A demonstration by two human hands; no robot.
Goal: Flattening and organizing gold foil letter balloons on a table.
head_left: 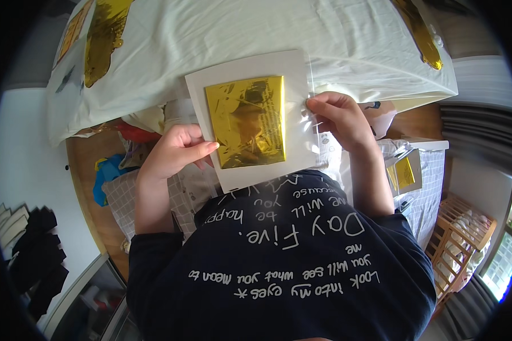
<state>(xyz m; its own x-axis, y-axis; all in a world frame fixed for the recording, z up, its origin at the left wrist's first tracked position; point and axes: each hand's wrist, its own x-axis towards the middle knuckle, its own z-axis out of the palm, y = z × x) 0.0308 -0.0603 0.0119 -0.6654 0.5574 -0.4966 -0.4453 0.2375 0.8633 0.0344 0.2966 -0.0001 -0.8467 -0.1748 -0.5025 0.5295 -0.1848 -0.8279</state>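
In front of my chest I hold up a white card [293, 67] with a flat gold foil packet [247, 122] lying on its face. A clear plastic sleeve [310, 79] shows along the card's right side; how far it covers the card I cannot tell. My left hand [182, 146] grips the card's left edge, its thumb on the front beside the foil and its other fingers behind. At the right edge, my right hand [338, 115] pinches the clear plastic between thumb and fingers. The card is slightly tilted, near the table's front edge.
A table under a wrinkled white cloth [222, 28] spreads ahead, with gold foil pieces at its far left [105, 42] and far right [420, 34]. To my right, a grid-patterned cloth [429, 193] bears another gold packet [404, 172] on a grey card. A wooden rack [461, 227] stands behind it.
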